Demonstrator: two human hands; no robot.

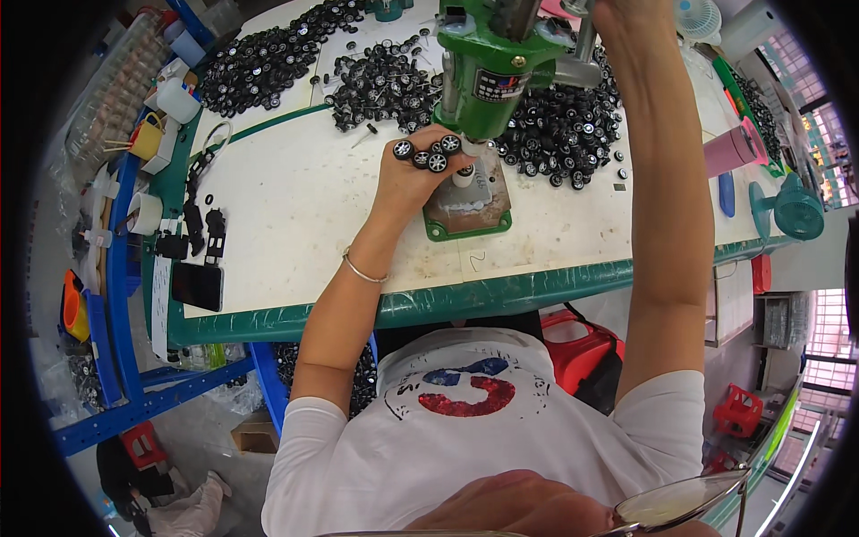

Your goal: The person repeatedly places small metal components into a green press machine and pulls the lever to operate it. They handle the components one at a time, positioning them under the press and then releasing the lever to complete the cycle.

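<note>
My left hand is closed around several small black toy wheels with silver spokes. Its fingertips reach under the head of a green hand press, beside a small pale post on the press base. Whether the fingertips pinch a part there is hidden. At the top edge, my right hand, partly cut off by the picture's rim, wraps the press lever.
Piles of wheels lie behind and on both sides of the press, with another heap at right. A phone and black plastic parts lie at left. A pink cup and teal fan stand right.
</note>
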